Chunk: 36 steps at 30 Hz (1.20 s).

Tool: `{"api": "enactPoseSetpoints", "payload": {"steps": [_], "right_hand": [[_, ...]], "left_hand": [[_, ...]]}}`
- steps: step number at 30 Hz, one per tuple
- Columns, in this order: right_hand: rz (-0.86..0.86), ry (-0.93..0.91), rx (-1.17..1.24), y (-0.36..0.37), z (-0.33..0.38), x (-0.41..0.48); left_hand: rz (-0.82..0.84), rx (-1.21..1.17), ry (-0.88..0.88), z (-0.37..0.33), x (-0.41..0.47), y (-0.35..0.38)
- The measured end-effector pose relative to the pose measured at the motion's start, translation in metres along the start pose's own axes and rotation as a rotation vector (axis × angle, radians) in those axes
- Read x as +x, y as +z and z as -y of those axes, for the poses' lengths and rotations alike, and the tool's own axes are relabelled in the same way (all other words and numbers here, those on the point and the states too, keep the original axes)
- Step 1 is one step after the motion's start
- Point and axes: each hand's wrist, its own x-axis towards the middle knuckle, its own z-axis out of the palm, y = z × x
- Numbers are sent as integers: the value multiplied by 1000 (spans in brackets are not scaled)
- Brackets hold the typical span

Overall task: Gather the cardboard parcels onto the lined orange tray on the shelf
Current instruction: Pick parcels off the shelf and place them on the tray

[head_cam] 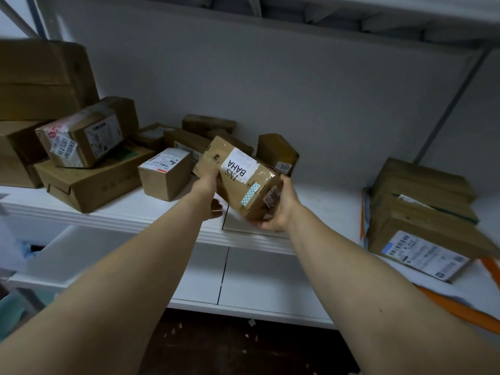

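- The left hand (pixel 207 182) is closing its grip on the far end of a long brown cardboard parcel with a white printed label (pixel 238 177), and the right hand (pixel 282 205) is clamping its grip round the near end, with fingers showing beneath the box.
- The 2 hands are holding this 1 parcel tilted, clear of the white shelf (pixel 162 209) and roughly midway along it.
- Just behind the parcel, a small brown box with a numbered sticker (pixel 277 154) is standing on the shelf, and a jumbled pile of brown cardboard boxes (pixel 89 182) is lying to the left.
- Well to the right, the orange tray with a white lining (pixel 457 308) is already carrying a stack of labelled cardboard parcels (pixel 422 212).
- The carry to the tray looks to be just starting.
- Risks, as I judge them:
  - the taped surface is looking glossy, so the tilted box could be slipping through the grips if either 1 loosens
  - swinging right too low could be knocking the small box behind it
  - the stack is leaning and overhanging the tray's near edge, so setting this parcel on top could be toppling it
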Motion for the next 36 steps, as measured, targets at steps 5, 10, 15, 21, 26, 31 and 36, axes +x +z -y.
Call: {"api": "enactPoseSetpoints", "payload": {"steps": [5, 10, 15, 21, 26, 31, 36], "right_hand": [[30, 28, -142, -11, 4, -5], [1, -154, -172, -10, 10, -17], [88, -157, -393, -11, 11, -19], [140, -198, -436, 2, 4, -3], [136, -197, -415, 20, -1, 5], [133, -185, -361, 47, -8, 16], [38, -182, -484, 65, -9, 30]], "left_hand": [[29, -58, 88, 1, -6, 9], [31, -29, 142, 1, -14, 12], [38, -24, 195, 0, -17, 6], [-20, -109, 241, -6, -15, -8], [-123, -112, 256, -11, -7, -27], [-85, 67, 116, -13, -1, -46], [-136, 165, 158, -14, 16, -57]]}}
